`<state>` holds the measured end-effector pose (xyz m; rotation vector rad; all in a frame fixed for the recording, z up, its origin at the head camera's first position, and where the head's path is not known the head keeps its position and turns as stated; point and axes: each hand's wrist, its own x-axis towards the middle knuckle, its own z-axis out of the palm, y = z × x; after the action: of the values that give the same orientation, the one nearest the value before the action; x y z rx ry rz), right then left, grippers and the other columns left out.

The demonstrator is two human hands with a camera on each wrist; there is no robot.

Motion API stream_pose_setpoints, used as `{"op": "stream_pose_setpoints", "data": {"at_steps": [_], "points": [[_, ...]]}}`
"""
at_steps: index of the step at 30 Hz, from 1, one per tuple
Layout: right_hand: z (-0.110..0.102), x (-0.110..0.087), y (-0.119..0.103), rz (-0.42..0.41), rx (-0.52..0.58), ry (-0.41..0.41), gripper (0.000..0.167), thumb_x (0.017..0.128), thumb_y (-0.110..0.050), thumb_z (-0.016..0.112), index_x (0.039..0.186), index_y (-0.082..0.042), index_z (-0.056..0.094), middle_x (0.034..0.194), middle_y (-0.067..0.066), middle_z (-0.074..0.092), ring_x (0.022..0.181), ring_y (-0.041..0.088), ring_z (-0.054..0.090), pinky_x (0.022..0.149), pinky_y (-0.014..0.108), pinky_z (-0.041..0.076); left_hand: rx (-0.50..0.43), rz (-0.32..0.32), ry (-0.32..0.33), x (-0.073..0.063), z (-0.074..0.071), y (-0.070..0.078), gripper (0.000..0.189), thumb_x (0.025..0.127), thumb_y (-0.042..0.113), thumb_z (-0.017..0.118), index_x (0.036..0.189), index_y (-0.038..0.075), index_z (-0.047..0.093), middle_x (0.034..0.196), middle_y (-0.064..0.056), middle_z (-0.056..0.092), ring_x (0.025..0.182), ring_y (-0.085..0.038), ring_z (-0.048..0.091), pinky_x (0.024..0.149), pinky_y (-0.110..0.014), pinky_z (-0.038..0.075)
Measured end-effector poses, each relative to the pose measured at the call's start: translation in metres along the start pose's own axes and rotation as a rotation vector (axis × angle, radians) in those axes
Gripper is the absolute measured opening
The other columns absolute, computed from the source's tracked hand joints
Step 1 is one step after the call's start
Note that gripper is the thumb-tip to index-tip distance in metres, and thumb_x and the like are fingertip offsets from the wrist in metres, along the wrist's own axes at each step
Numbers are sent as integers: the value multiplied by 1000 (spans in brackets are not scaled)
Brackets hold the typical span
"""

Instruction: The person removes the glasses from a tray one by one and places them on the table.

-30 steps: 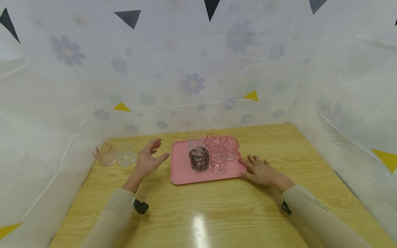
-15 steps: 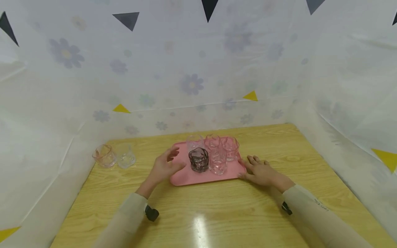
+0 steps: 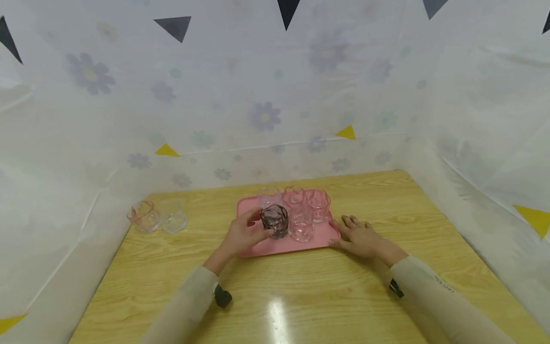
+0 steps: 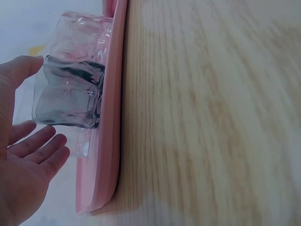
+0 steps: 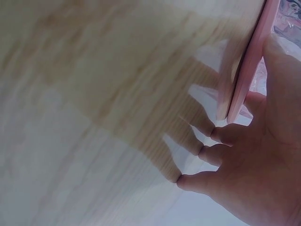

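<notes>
On a pink tray (image 3: 283,246) stands a dark grey, wavy-sided glass (image 3: 275,222), upright at the tray's near middle. My left hand (image 3: 242,234) is at its left side, thumb and fingers spread to either side of it. In the left wrist view the thumb tip reaches the rim of the dark glass (image 4: 70,94), while the loosely bent fingers lie beside its other side. My right hand (image 3: 361,239) lies spread at the tray's right edge, thumb and index finger touching the edge, other fingertips on the table.
Several clear and pinkish glasses (image 3: 319,205) stand close behind and right of the dark one on the tray. At the table's left edge are a pink-tinted glass (image 3: 146,217) and a clear glass (image 3: 174,220). White flowered sheeting (image 3: 266,114) encloses the wooden table (image 3: 326,296).
My left hand has moved right from beside the tray, over its left edge, up to the dark glass. My right hand and the glasses have stayed in place.
</notes>
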<state>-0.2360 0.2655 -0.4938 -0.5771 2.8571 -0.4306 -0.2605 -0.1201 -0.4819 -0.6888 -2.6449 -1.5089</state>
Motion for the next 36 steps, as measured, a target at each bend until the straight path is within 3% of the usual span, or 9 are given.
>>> {"op": "stream_pose_setpoints", "data": {"at_steps": [7,15,20,30,36], "points": [[1,-1,1,0,4,1,82,105,-68,44,168,-16,31,169,34,22,157,57,17,116,84,16,7,-5,5,5,7,0,79,89,24,88,154,2,50,139,-19,67,127,-35,64,111,-54,51],[2,1,3,-1,1,7,82,105,-69,44,168,-18,30,170,33,22,157,57,17,116,84,17,-16,-58,14,9,15,-1,84,87,23,89,155,0,46,138,-20,66,127,-33,64,109,-49,54],[3,1,3,1,2,9,83,104,-70,43,168,-18,30,170,33,22,157,57,17,116,84,17,18,-84,23,11,20,-2,86,86,27,90,156,4,46,138,-18,67,126,-31,65,107,-47,55],[3,0,2,-1,-4,14,83,105,-69,44,168,-17,30,169,34,23,156,58,19,115,84,18,112,-65,63,14,25,-6,81,85,31,90,151,4,51,135,-18,68,119,-30,67,97,-46,58],[3,0,2,0,-2,14,83,105,-69,44,168,-17,31,169,34,23,156,58,19,115,85,18,71,-66,79,15,27,-4,79,84,29,91,148,3,52,131,-19,69,117,-30,67,95,-44,58]]}}
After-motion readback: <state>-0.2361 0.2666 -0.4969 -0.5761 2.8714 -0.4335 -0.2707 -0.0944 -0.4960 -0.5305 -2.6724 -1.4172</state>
